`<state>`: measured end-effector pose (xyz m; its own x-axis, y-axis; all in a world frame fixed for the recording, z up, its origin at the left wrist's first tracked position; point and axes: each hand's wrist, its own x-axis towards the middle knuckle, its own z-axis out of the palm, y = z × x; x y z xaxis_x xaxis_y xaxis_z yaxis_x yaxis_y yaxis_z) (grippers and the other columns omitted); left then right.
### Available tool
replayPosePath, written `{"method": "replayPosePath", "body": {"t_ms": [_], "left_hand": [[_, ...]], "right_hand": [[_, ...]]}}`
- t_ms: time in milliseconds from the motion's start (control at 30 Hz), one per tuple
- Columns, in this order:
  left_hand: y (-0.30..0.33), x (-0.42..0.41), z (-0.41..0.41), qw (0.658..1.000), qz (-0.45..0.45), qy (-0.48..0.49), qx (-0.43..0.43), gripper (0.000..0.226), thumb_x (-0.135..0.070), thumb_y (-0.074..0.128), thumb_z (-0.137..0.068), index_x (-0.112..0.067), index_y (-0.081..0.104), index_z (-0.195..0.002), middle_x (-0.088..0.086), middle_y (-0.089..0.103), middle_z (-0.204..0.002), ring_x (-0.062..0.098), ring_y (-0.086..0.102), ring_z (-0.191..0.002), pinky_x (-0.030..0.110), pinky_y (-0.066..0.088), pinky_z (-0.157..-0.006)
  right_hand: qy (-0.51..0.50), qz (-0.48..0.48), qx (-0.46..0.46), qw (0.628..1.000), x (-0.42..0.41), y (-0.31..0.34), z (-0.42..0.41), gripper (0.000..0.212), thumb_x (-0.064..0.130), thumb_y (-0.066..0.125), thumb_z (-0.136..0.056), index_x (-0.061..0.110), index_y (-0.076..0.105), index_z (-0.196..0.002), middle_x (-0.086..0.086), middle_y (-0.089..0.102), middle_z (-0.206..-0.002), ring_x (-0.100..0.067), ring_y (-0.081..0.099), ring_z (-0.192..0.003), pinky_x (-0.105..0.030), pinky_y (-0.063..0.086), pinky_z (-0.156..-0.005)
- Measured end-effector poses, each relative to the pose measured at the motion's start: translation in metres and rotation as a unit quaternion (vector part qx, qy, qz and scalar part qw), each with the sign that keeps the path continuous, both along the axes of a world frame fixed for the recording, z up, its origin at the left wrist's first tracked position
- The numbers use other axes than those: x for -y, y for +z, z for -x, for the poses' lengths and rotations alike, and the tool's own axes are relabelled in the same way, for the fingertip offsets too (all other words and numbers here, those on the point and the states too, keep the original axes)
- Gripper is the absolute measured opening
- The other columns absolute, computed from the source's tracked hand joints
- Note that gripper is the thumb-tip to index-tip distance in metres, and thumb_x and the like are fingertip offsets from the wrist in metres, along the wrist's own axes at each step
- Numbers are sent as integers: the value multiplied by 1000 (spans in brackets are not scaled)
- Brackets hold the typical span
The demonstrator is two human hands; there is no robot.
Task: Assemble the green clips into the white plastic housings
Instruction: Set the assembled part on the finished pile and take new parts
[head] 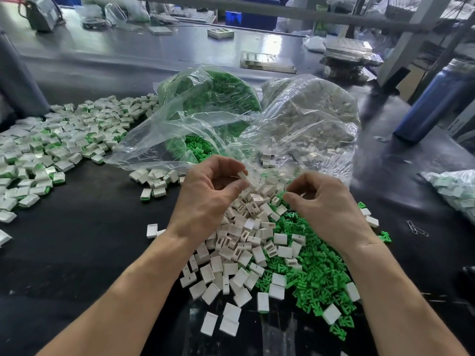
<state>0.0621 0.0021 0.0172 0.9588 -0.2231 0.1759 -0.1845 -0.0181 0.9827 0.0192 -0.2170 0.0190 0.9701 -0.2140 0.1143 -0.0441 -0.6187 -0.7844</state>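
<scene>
housings pile (241, 242) left | clips pile (316, 273) right | bags (295, 124) behind

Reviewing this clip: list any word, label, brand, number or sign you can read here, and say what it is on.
No legible text anywhere in this view.
Blue bottle: no readable label.
Green-and-white pack at the back: printing too blurred to read.
Flat trays: only moulded shapes, no lettering visible.
White housing in the left hand and green clip at the right hand: unmarked.

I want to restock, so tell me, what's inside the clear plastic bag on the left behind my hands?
The clear plastic bag holds loose green clips, some showing at its open mouth. Crinkled film and glare hide how deep the pile goes and anything underneath.
</scene>
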Motion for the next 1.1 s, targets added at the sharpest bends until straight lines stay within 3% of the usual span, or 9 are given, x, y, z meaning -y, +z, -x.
{"method": "replayPosePath", "body": {"t_ms": [67,200,367,467,700,867,967,1100], "left_hand": [[-1,2,1,1000,-1,-8,5,26,-3,78,-87,-16,69,-107,3,77,-107,17,75,-99,27,60,-89],[-2,4,3,1000,-6,-18,17,26,-1,76,-89,-17,69,-107,3,76,-108,18,74,-100,27,60,-90],[-3,4,3,999,-1,-27,24,25,0,75,-90,-18,70,-107,0,76,-105,17,74,-97,24,59,-85],[-3,4,4,999,9,-30,26,25,-2,75,-90,-20,72,-108,-1,76,-104,16,74,-97,22,59,-84],[-5,3,4,999,-8,-42,33,29,-4,74,-92,-24,77,-113,1,75,-110,18,73,-99,23,59,-85],[-7,4,4,999,-6,-36,27,28,-6,73,-93,-23,76,-115,1,74,-102,20,72,-91,31,63,-83],[-7,4,3,999,-6,-34,32,29,-6,74,-93,-22,75,-117,-3,74,-98,13,70,-85,25,61,-78],[-9,5,3,999,11,-26,25,29,-4,74,-92,-23,76,-114,-3,76,-99,13,72,-89,23,59,-79]], "right_hand": [[-1,-20,20,1000,-1,-2,-1,13,26,81,-90,33,71,-85,18,70,-83,1,66,-72,-9,49,-61],[28,-106,31,993,-3,-1,-1,15,22,80,-92,35,72,-90,6,73,-82,-5,66,-68,-17,54,-60],[78,-250,42,964,-9,2,-1,13,8,76,-91,13,72,-102,-5,75,-80,-16,68,-66,-26,56,-55],[102,-300,49,947,-13,2,-1,25,14,76,-86,13,73,-111,-8,75,-89,-20,70,-73,-27,59,-60],[101,-306,59,945,-17,-1,-2,22,8,74,-90,14,75,-111,-5,74,-84,-20,67,-71,-27,59,-63],[90,-293,78,949,-18,-1,-2,15,6,71,-95,14,76,-107,-6,77,-88,-21,71,-75,-27,60,-66],[88,-312,90,942,-19,-1,-2,15,6,71,-95,13,77,-106,-12,78,-93,-22,73,-77,-28,60,-64],[95,-280,86,951,-18,-5,-2,24,6,69,-98,22,79,-114,-6,72,-82,-19,65,-70,-31,59,-63]]}}
